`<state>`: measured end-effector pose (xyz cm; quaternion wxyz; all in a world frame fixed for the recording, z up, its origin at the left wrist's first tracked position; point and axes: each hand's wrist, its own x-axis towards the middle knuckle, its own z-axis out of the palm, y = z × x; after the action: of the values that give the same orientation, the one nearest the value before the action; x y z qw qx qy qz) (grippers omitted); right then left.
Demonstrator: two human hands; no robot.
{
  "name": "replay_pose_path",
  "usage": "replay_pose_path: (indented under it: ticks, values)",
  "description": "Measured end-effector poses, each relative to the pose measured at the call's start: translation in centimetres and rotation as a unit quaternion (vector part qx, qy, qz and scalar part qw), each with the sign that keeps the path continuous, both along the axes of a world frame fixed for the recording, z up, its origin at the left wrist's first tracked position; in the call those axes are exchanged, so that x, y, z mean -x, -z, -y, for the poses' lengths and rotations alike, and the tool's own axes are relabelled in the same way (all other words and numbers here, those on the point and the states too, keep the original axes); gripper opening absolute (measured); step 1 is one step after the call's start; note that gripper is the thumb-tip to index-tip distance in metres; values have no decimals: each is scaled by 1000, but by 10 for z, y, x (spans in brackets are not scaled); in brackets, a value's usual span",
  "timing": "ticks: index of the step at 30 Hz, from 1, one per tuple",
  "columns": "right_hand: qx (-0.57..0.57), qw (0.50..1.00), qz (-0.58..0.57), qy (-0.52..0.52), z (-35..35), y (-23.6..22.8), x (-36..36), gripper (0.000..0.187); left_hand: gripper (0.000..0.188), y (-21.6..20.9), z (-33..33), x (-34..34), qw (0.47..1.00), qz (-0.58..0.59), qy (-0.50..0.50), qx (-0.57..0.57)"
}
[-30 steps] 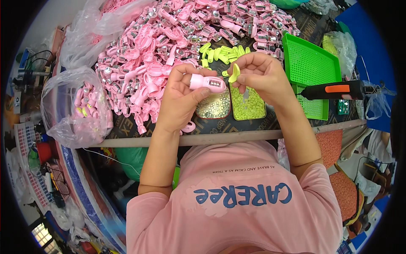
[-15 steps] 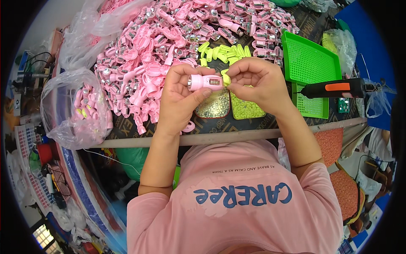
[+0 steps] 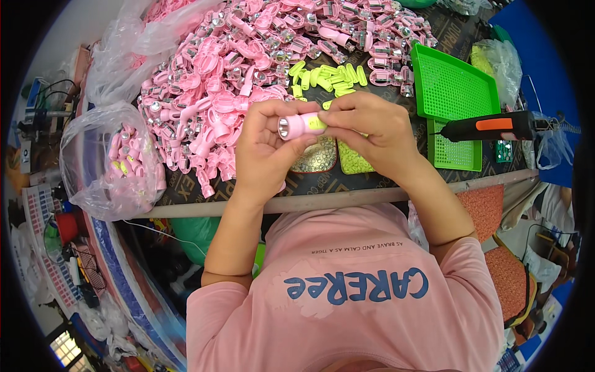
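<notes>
**Pink flashlight (image 3: 296,128) gripped from both ends**

Taking the tin (image 3: 317,172) of small metal rings as landmark, the flashlight is held just past its far edge, lens end pointing left. The left hand (image 3: 263,146) is closed round the barrel: thumb on the near side, fingers curled over the far side. The right hand (image 3: 378,127) has thumb and forefinger nearly together, pinching the tail end where a yellow-green cover (image 3: 315,123) lies on the flashlight's side; its other fingers are bent in. Those fingertips hide part of the cover, so I cannot tell whether it sits flush.

Right beside the tin, on its right, stands a container (image 3: 356,173) of yellow-green bits. Loose yellow-green covers (image 3: 328,79) lie beyond the tin, a heap of pink flashlight parts (image 3: 226,80) to its far left, and green perforated trays (image 3: 458,84) well to its right.
</notes>
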<state>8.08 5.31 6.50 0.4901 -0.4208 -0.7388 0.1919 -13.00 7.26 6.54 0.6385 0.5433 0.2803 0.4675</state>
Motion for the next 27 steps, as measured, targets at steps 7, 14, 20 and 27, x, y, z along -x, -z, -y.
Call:
replay_pose_path:
  ticks: [7,14,20,27]
  values:
    - [59,998,-15,-11,10,0,-13,37,38,6,-7,-5,982,-116,-23,-146]
    - [-135,965,130,182,65,-44,-66,44,31,12,-12,-20,931,-291,-14,-219]
    - [-173,912,-260,266,66,-35,-134,77,29,28,-5,-54,956,-257,35,-139]
    - [42,897,-437,45,60,-10,-137,23,26,37,17,-123,867,-333,100,-357]
